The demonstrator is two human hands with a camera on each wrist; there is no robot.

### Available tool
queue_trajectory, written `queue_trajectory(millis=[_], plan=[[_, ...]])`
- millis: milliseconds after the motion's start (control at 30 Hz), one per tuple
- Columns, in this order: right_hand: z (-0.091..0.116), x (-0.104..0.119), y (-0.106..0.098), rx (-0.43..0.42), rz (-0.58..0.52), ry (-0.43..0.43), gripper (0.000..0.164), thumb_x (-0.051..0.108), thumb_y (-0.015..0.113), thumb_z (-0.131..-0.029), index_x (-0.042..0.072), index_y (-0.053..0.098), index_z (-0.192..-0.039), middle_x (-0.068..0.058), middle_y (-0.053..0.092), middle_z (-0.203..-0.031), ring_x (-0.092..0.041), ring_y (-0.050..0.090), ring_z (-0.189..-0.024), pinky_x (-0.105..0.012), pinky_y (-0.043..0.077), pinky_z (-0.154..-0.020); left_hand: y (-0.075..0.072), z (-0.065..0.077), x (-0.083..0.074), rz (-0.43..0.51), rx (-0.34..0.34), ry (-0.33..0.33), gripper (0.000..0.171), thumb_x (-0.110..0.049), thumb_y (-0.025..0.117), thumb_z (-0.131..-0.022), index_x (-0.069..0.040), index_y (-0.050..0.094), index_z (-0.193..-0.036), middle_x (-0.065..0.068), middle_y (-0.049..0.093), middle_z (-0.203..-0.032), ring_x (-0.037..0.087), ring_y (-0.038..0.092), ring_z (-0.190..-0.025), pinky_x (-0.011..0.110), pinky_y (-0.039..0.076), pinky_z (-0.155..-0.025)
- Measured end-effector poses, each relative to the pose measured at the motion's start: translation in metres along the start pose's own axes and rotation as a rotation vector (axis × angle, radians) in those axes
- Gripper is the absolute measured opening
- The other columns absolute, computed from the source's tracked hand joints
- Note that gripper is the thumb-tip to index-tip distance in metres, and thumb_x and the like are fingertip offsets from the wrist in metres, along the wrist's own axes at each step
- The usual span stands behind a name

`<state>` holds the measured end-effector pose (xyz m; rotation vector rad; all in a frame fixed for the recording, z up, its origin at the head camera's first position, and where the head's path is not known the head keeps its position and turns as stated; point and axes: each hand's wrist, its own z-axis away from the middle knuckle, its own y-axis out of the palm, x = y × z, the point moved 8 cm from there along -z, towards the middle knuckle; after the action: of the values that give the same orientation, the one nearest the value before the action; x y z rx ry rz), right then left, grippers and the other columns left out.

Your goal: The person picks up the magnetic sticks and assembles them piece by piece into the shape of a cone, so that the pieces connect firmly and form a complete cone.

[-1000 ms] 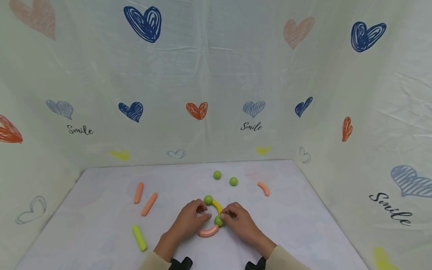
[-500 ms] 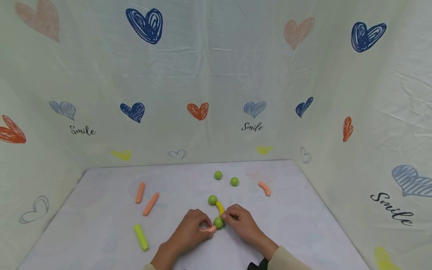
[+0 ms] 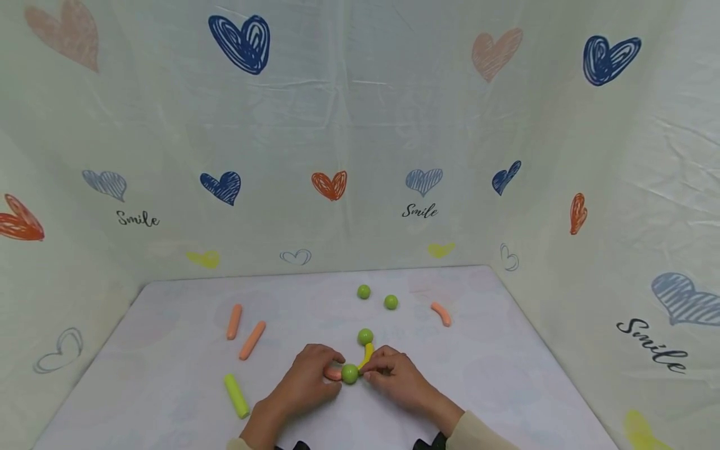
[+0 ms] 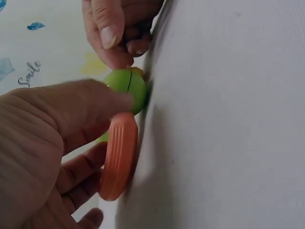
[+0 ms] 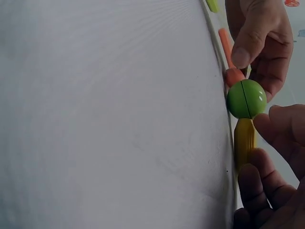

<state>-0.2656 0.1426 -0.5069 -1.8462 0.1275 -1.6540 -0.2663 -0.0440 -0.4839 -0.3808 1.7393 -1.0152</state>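
A green ball (image 3: 350, 374) sits between my two hands, with a dark seam across it. A curved orange stick (image 4: 118, 157) meets its left side, and a yellow curved stick (image 5: 244, 140) meets its right. Beyond the yellow stick, a second green ball (image 3: 365, 337) touches its far end. My left hand (image 3: 312, 378) holds the orange stick between thumb and fingers, its thumb tip by the ball. With thumb and fingertips, my right hand (image 3: 402, 381) pinches the yellow stick near the first ball. Fingers partly hide both sticks in the head view.
Two straight orange sticks (image 3: 252, 340) and a light green stick (image 3: 237, 396) lie to the left on the white table (image 3: 169, 375). Two loose green balls (image 3: 390, 302) and a curved orange stick (image 3: 441, 314) lie farther back. A heart-printed curtain (image 3: 360, 137) surrounds the table.
My left hand took hold of the curved orange stick. The near ball and orange stick shifted left and away from me; the far ball moved right, and the yellow stick turned.
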Motion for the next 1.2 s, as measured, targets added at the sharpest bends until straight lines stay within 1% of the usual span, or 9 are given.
queue_trajectory(millis=[133,200,367,533,667,767,800,1033,1200], plan=[[0.0,0.0,-0.004,-0.017,-0.015,0.025,0.013,0.029,0.07,-0.102,0.026,0.083,-0.106,0.01,0.069,-0.107,-0.007,0.061,-0.103,-0.023,0.048,-0.089,0.007,-0.005,-0.001,-0.02,-0.014,0.004,0.042,-0.043,0.092,-0.079,-0.019,0.074,-0.108,-0.007,0.07,-0.108,0.025,0.06,-0.118,0.057,0.043,-0.108],[0.0,-0.002,-0.008,-0.045,-0.035,0.048,0.013,0.027,0.07,-0.102,0.024,0.081,-0.107,0.008,0.07,-0.107,-0.008,0.06,-0.1,-0.023,0.048,-0.086,0.011,-0.007,-0.001,-0.039,-0.027,-0.001,0.044,-0.047,0.092,-0.078,-0.02,0.074,-0.106,-0.009,0.07,-0.104,0.024,0.061,-0.116,0.055,0.044,-0.108],[-0.004,-0.006,-0.02,-0.143,-0.055,0.084,0.014,0.023,0.069,-0.103,0.017,0.077,-0.113,0.002,0.07,-0.108,-0.012,0.058,-0.093,-0.023,0.049,-0.079,0.015,-0.009,-0.002,-0.051,-0.059,-0.027,0.039,-0.044,0.093,-0.078,-0.021,0.075,-0.103,-0.011,0.069,-0.099,0.019,0.061,-0.109,0.05,0.049,-0.101],[-0.008,-0.012,-0.031,-0.239,-0.039,0.112,0.018,0.019,0.068,-0.102,0.015,0.074,-0.119,0.0,0.068,-0.111,-0.014,0.058,-0.098,-0.023,0.05,-0.082,0.013,-0.008,-0.004,-0.058,-0.022,-0.038,0.033,-0.038,0.091,-0.082,-0.022,0.075,-0.106,-0.015,0.065,-0.096,0.013,0.057,-0.103,0.045,0.049,-0.097],[-0.009,-0.014,-0.038,-0.283,-0.036,0.118,0.022,0.018,0.069,-0.102,0.012,0.073,-0.123,-0.002,0.068,-0.113,-0.016,0.058,-0.1,-0.024,0.05,-0.084,0.008,-0.008,-0.008,-0.089,0.012,0.0,0.029,-0.025,0.088,-0.085,-0.019,0.076,-0.111,-0.01,0.07,-0.103,0.02,0.06,-0.115,0.055,0.04,-0.116],[-0.009,-0.016,-0.04,-0.267,-0.016,0.126,0.027,0.023,0.07,-0.102,0.012,0.073,-0.126,0.0,0.068,-0.113,-0.016,0.058,-0.1,-0.025,0.05,-0.085,0.002,-0.008,-0.01,-0.119,0.014,0.031,0.03,-0.013,0.083,-0.088,-0.015,0.077,-0.117,-0.002,0.074,-0.118,0.029,0.059,-0.131,0.066,0.027,-0.124],[-0.009,-0.017,-0.04,-0.251,-0.005,0.129,0.027,0.024,0.07,-0.102,0.012,0.074,-0.126,0.0,0.068,-0.112,-0.016,0.058,-0.1,-0.026,0.05,-0.085,0.001,-0.009,-0.01,-0.123,0.011,0.037,0.031,-0.009,0.081,-0.088,-0.014,0.077,-0.118,0.001,0.074,-0.122,0.031,0.058,-0.134,0.067,0.026,-0.124],[-0.009,-0.019,-0.035,-0.092,0.047,0.104,0.024,0.034,0.077,-0.097,0.02,0.08,-0.116,0.008,0.07,-0.114,-0.017,0.061,-0.11,-0.036,0.049,-0.096,-0.003,-0.011,-0.003,-0.082,-0.003,0.042,0.034,-0.003,0.074,-0.093,-0.01,0.074,-0.126,0.007,0.072,-0.133,0.035,0.054,-0.141,0.062,0.027,-0.125],[-0.008,-0.017,-0.031,-0.054,0.052,0.068,0.025,0.032,0.084,-0.091,0.023,0.079,-0.114,0.008,0.071,-0.116,-0.018,0.061,-0.115,-0.04,0.049,-0.101,-0.002,-0.011,-0.001,-0.045,-0.012,0.037,0.036,0.002,0.073,-0.093,-0.009,0.073,-0.127,0.007,0.071,-0.135,0.035,0.053,-0.142,0.057,0.03,-0.126]])
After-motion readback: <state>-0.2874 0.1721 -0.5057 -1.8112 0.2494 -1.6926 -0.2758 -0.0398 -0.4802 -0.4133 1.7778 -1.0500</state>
